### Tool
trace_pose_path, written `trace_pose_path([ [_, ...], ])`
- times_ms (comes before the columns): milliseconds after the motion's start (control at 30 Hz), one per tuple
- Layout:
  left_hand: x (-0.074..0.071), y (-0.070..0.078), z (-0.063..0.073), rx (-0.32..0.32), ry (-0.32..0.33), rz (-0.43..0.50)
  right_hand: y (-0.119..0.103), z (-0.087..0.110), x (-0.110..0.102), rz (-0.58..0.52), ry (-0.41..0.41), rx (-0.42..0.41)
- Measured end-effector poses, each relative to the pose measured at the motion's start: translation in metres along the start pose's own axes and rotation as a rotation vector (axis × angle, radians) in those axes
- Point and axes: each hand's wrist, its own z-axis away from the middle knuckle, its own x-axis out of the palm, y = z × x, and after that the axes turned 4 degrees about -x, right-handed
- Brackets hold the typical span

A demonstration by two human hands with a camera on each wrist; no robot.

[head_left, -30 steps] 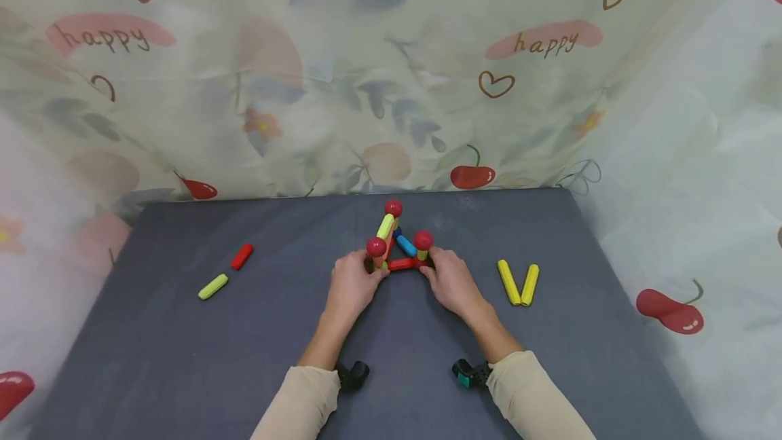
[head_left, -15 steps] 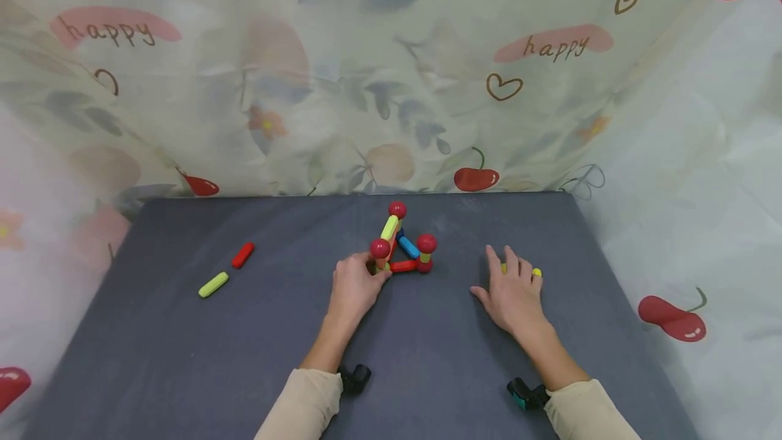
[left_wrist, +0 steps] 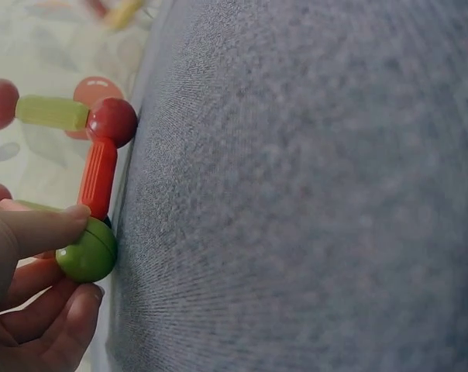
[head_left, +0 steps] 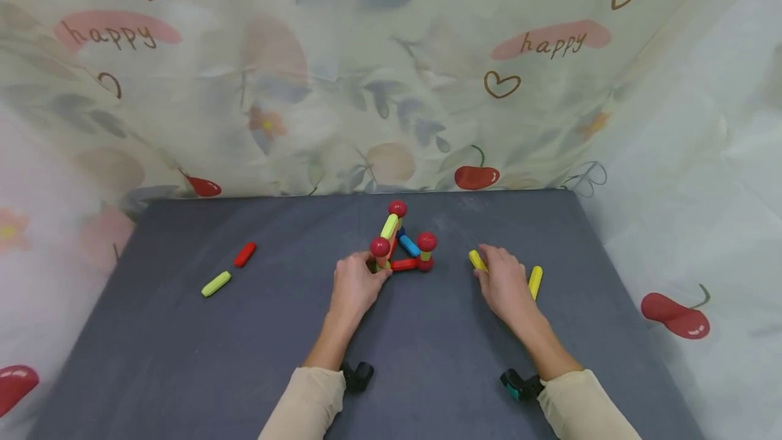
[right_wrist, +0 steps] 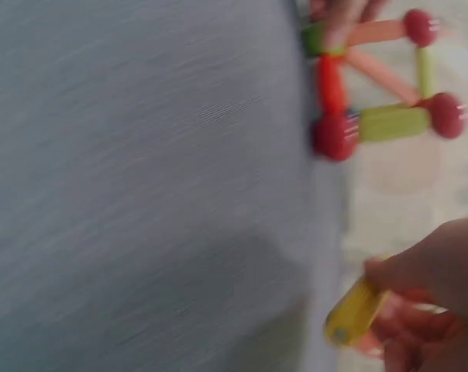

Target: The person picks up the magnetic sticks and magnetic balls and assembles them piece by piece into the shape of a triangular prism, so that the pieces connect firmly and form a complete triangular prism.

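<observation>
A frame of coloured rods and balls (head_left: 404, 265) stands at the table's far middle. My left hand (head_left: 356, 284) pinches the green ball (left_wrist: 88, 252) at its near left corner between thumb and fingers. From that ball a red rod (left_wrist: 99, 178) runs to a red ball (left_wrist: 112, 122), which carries an upright light-green rod topped by another red ball (head_left: 427, 242). To the right, my right hand (head_left: 506, 285) pinches a yellow rod (right_wrist: 354, 314), whose end sticks out left past the fingers. A second yellow rod (head_left: 535, 282) lies just right of this hand.
At the table's left lie a loose red rod (head_left: 245, 254) and a light-green rod (head_left: 216, 284). Behind the dark grey table (head_left: 293, 399) hangs a patterned cloth (head_left: 342, 87).
My right hand has left the frame, moved right to the yellow rods and picked up one, now shifting it left. My left hand has stayed at the frame's near left corner.
</observation>
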Motion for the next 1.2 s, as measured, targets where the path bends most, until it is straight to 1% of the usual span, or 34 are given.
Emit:
trace_pose_path([
  [167, 0.001, 0.001, 0.001, -0.004, 0.009, 0.002, -0.035, -0.029, -0.022, -0.233, 0.174, -0.093],
  [267, 0.001, 0.002, 0.001, -0.009, 0.008, 0.001, -0.059, -0.045, -0.032, -0.345, 0.249, -0.155],
  [367, 0.001, 0.003, 0.000, -0.013, 0.011, -0.005, -0.078, -0.058, -0.032, -0.436, 0.273, -0.211],
  [467, 0.001, 0.003, -0.001, -0.012, 0.018, -0.009, -0.089, -0.067, -0.023, -0.470, 0.239, -0.237],
  [567, 0.000, 0.003, -0.001, -0.008, 0.020, -0.009, -0.094, -0.070, -0.010, -0.462, 0.174, -0.225],
  [700, -0.001, 0.003, 0.000, -0.005, 0.015, -0.011, -0.093, -0.070, 0.004, -0.401, 0.086, -0.201],
  [800, -0.001, 0.002, 0.000, -0.006, 0.019, -0.016, -0.090, -0.070, 0.011, -0.326, 0.030, -0.216],
  [867, -0.002, 0.002, -0.001, -0.008, 0.019, -0.012, -0.088, -0.070, 0.015, -0.277, 0.005, -0.242],
  [967, -0.001, 0.002, -0.001, -0.003, 0.017, -0.010, -0.085, -0.070, 0.019, -0.183, -0.004, -0.288],
  [1100, -0.001, 0.003, 0.000, 0.004, 0.015, -0.003, -0.083, -0.067, 0.022, -0.049, 0.006, -0.340],
  [1200, -0.001, 0.002, 0.000, 0.003, 0.014, 0.006, -0.084, -0.064, 0.024, 0.006, 0.011, -0.364],
])
